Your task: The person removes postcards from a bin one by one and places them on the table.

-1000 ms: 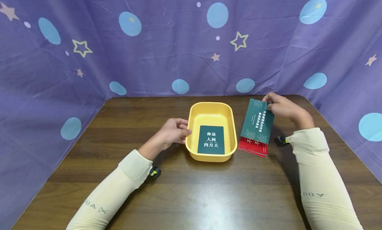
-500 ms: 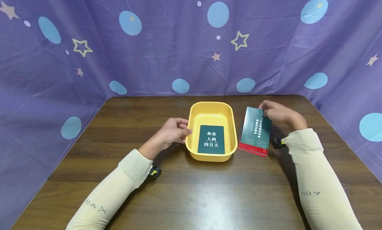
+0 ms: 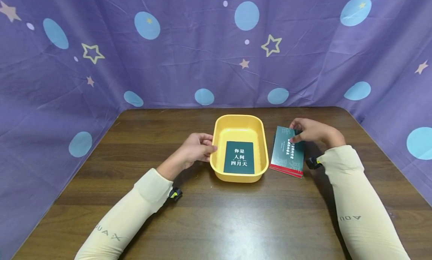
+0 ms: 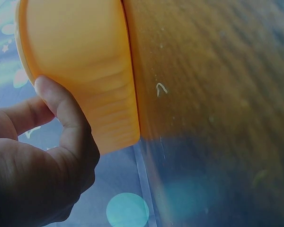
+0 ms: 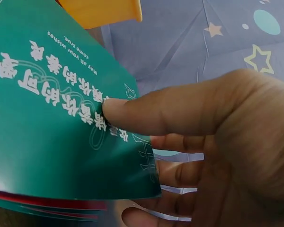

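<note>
My left hand [image 3: 199,148] grips the rim of a yellow plastic basin [image 3: 216,166] at its left side; the left wrist view shows a fingertip on the edge of the basin [image 4: 92,71]. A dark green card [image 3: 239,170] with white Chinese writing lies flat inside the basin. To the right of it, my right hand [image 3: 312,130] holds another green card [image 3: 285,155] by its far edge, over a stack of red cards [image 3: 287,171]. In the right wrist view my thumb lies on the face of this green card [image 5: 52,142], with the fingers at and behind its edge.
Everything is on a brown wooden table [image 3: 209,222]. A purple curtain [image 3: 189,65] with stars and blue ovals hangs behind it and at both sides. The basin stands close to the card stack's left side.
My right hand has lowered the green card towards me onto the red stack, covering more of it, and the thumb now reaches further over the card. The left hand and basin stay put.
</note>
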Demonstrator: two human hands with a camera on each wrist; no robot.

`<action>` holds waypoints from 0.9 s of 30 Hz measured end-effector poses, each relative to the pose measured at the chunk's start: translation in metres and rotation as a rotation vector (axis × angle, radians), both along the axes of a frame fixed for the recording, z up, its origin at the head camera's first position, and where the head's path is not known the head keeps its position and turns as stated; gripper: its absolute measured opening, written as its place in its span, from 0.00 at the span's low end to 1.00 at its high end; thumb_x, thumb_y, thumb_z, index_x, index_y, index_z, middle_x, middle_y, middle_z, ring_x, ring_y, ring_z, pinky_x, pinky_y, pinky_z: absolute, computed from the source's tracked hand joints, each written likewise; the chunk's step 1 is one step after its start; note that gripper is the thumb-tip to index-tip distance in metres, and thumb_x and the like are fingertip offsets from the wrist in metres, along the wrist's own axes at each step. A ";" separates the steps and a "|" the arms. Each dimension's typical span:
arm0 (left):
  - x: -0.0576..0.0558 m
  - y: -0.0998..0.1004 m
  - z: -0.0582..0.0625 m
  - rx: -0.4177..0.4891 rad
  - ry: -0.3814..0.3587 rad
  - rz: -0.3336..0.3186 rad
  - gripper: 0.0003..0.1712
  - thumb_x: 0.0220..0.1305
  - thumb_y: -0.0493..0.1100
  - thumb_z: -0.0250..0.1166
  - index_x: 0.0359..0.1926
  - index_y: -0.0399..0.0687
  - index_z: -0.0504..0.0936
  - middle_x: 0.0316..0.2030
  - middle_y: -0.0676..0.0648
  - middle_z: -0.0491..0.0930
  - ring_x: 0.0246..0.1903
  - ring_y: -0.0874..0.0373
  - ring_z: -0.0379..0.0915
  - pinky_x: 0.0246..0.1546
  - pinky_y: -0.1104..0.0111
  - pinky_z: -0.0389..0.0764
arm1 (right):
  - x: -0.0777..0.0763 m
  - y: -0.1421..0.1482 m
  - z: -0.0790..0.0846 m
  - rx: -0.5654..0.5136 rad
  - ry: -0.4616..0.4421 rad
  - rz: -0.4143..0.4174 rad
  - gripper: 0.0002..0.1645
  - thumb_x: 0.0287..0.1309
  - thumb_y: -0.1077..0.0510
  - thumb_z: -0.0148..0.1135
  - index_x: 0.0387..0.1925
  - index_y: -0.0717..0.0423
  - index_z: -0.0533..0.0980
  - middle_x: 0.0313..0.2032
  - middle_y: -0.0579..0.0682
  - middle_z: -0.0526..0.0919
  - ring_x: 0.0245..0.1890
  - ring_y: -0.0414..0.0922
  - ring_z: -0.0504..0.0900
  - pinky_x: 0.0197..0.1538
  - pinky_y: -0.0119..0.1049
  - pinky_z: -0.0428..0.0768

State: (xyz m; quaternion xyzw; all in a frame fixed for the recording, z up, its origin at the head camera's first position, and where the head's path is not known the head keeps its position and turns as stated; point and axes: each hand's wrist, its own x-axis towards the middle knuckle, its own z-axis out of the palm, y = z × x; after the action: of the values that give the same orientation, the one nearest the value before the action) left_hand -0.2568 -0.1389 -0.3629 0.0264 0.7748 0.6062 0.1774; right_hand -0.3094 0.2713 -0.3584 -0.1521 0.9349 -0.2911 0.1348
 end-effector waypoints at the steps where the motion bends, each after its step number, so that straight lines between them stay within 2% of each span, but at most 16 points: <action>1: 0.000 0.000 0.000 0.000 0.000 -0.001 0.26 0.67 0.29 0.66 0.64 0.30 0.72 0.40 0.44 0.76 0.27 0.56 0.75 0.28 0.68 0.87 | 0.000 0.000 -0.001 0.004 -0.002 0.000 0.27 0.57 0.59 0.75 0.51 0.66 0.71 0.46 0.61 0.79 0.48 0.55 0.75 0.54 0.49 0.75; 7: 0.002 0.001 0.001 -0.002 -0.001 -0.002 0.26 0.66 0.29 0.66 0.64 0.30 0.72 0.41 0.43 0.76 0.28 0.56 0.76 0.29 0.68 0.88 | 0.001 -0.002 -0.002 0.022 -0.025 0.000 0.28 0.55 0.59 0.77 0.51 0.66 0.73 0.48 0.63 0.77 0.50 0.58 0.74 0.58 0.56 0.73; 16: 0.001 0.001 0.000 0.001 -0.009 -0.001 0.27 0.66 0.29 0.66 0.64 0.30 0.72 0.41 0.43 0.76 0.28 0.56 0.76 0.29 0.68 0.88 | 0.000 -0.005 -0.004 0.053 -0.025 0.010 0.28 0.53 0.58 0.78 0.50 0.67 0.74 0.43 0.60 0.75 0.45 0.55 0.73 0.51 0.51 0.75; 27: -0.001 0.000 -0.001 0.004 -0.007 -0.003 0.26 0.66 0.29 0.66 0.64 0.30 0.72 0.41 0.43 0.76 0.28 0.56 0.76 0.29 0.68 0.88 | -0.001 -0.007 -0.008 0.037 -0.104 -0.011 0.30 0.53 0.60 0.79 0.53 0.67 0.73 0.45 0.62 0.74 0.47 0.56 0.72 0.53 0.51 0.75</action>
State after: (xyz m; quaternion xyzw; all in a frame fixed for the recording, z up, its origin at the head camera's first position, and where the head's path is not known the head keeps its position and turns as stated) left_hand -0.2575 -0.1391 -0.3639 0.0258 0.7728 0.6077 0.1811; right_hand -0.3103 0.2642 -0.3663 -0.1289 0.9327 -0.2819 0.1846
